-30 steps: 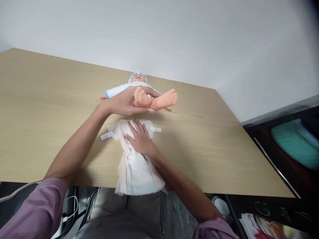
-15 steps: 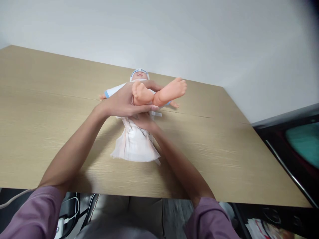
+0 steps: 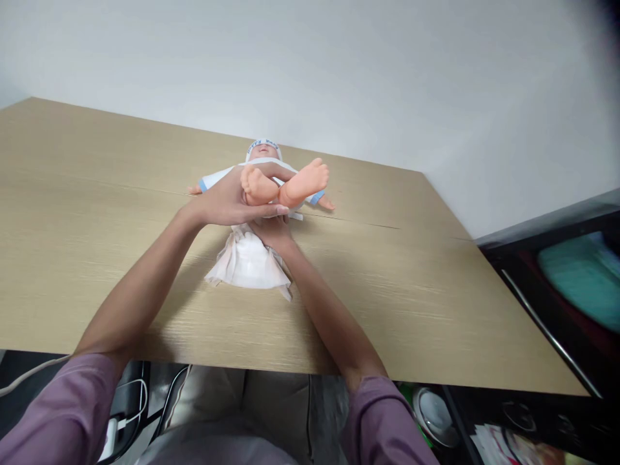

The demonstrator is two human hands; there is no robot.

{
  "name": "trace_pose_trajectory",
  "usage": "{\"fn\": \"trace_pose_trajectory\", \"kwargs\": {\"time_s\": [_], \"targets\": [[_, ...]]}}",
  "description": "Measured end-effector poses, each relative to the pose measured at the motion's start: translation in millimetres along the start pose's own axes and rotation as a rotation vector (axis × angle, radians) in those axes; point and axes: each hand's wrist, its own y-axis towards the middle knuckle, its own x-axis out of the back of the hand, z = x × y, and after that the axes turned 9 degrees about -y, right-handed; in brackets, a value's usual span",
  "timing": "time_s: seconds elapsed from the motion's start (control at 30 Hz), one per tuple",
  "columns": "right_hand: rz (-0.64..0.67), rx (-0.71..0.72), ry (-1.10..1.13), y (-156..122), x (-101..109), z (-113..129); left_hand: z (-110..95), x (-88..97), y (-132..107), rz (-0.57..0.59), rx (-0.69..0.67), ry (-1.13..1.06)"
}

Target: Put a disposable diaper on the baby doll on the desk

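Observation:
A baby doll (image 3: 309, 181) lies on its back on the table, legs raised and soles towards me. It wears a white top with blue cuffs and a lettered white cap. My left hand (image 3: 225, 199) is closed around the doll's lower legs, thumb on the near side below the feet. Beneath the raised legs is my right hand (image 3: 275, 234), at the doll's bottom and against the upper part of a white diaper (image 3: 249, 263). Its fingers are largely hidden. The diaper lies spread towards me, creased near the doll, with a side tab below the right wrist.
The wooden table (image 3: 387, 290) has a thin seam across it and meets a pale wall behind. At the right stands a black cabinet (image 3: 533, 310) with something teal inside. A white cable (image 3: 33, 374) runs off the table's near left edge.
The diaper has shifted away from me, its near edge now closer to the doll. My right hand has moved slightly with it. My left hand keeps its hold on the legs. The view has shifted a little.

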Motion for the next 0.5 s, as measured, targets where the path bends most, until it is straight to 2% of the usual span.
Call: {"fn": "trace_pose_trajectory", "kwargs": {"time_s": [0.2,0.33,0.4,0.5], "targets": [[-0.027,0.103,0.032,-2.7,3.6,-13.3,0.4,0.5,-0.3,-0.008,0.012,-0.009],[-0.038,0.201,0.103,-27.4,19.7,-34.5,0.3,-1.4,-4.6,-0.011,0.007,-0.008],[-0.069,0.17,0.116,-49.0,32.7,-42.7,1.1,-5.5,-9.3,-0.003,0.01,-0.008],[-0.247,0.04,0.13,-85.6,52.3,-41.9,2.3,-16.9,-19.5,0.037,0.005,0.0]]}}
